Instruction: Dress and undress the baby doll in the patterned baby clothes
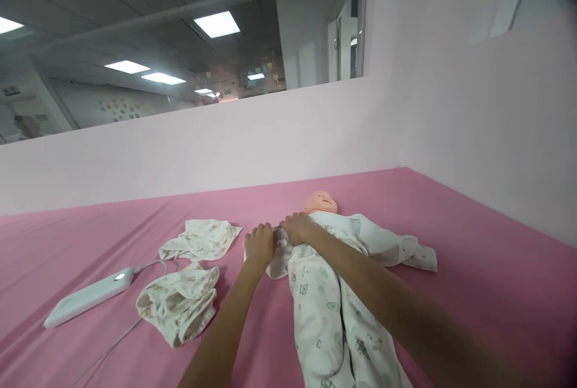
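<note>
A baby doll (323,200) lies on its back, its head at the far end. Printed white baby clothes (318,304) cover its body and legs. One sleeve (406,249) stretches out to the right. On the left side, my left hand (261,243) is closed on the other sleeve (280,258), near its end. My right hand (297,228) grips the same sleeve closer to the doll's shoulder, with that forearm crossing over the doll's body. The doll's arm inside the cloth is hidden.
A pink sheet (252,340) covers the surface, bordered by a white wall (270,141). To the left lie two small printed garments, one spread flat (202,239) and one bunched up (180,304). Beside them is a white power bank (90,298) with a cable.
</note>
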A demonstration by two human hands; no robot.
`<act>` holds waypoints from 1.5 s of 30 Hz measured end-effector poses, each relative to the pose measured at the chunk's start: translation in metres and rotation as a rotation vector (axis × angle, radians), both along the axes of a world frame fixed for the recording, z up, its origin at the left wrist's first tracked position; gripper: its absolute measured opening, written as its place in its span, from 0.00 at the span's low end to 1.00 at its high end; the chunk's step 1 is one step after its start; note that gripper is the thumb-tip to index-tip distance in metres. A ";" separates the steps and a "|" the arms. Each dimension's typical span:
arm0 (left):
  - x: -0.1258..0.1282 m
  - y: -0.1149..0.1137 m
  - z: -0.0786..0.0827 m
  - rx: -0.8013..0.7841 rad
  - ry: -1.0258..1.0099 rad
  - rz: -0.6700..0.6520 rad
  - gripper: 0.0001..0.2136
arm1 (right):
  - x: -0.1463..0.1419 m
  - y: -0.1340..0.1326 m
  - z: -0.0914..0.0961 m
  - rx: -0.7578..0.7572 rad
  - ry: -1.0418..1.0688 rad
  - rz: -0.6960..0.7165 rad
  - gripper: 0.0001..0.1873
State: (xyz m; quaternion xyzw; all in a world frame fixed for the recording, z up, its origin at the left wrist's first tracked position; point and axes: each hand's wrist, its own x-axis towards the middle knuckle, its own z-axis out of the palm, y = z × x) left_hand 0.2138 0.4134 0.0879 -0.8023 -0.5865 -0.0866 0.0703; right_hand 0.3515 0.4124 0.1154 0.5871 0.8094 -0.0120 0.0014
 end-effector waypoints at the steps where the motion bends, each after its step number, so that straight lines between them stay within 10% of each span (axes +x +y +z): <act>1: -0.005 0.000 -0.003 0.002 0.003 0.008 0.10 | 0.001 0.001 -0.001 0.005 -0.017 -0.002 0.26; 11: -0.040 0.004 -0.023 -0.080 -0.116 0.097 0.11 | 0.032 -0.004 0.013 0.041 -0.088 -0.038 0.28; 27: -0.050 0.014 -0.045 -0.082 -0.431 0.029 0.11 | -0.032 0.006 -0.015 0.145 -0.174 0.173 0.15; 38: -0.049 0.009 -0.038 -0.201 -0.565 -0.010 0.13 | -0.004 -0.005 0.009 0.282 0.019 0.100 0.16; 45: -0.049 0.001 -0.010 -0.646 -0.995 -0.185 0.17 | -0.022 0.002 0.006 0.216 0.148 0.110 0.16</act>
